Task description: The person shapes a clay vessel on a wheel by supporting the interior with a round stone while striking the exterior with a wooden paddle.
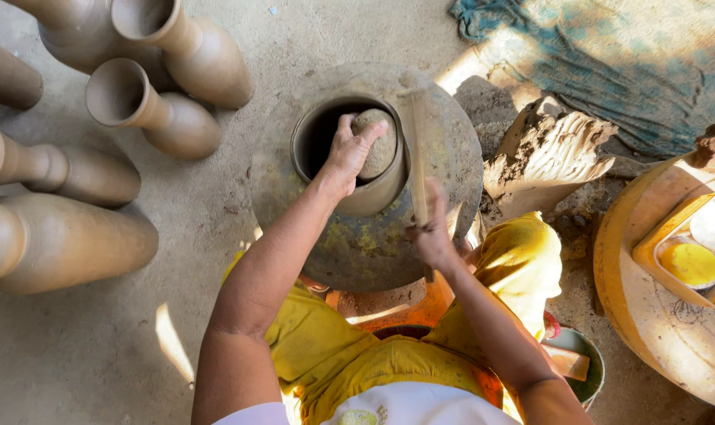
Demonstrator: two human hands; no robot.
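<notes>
Pot mouth: the clay pot (365,181) opening is half filled by the left hand (343,157) and its rounded stone (377,142); dark free room remains on the left inside.
Right flank: the right hand (432,232) and wooden paddle (417,165) lie across the shoulder.
Left floor: a bare strip of floor (216,205) separates the pot from the row of clay vases (157,110).
Right side: a clay lump (542,153) and a yellow round vessel (648,307) stand close; the gap seems narrow.
Near edge: lap, partly hidden.

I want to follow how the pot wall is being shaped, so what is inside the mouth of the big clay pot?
Inside the big clay pot, the left hand holds a rounded stone against the neck. Beyond that the interior is dark; its bottom cannot be seen. The right hand holds a wooden paddle outside.
</notes>
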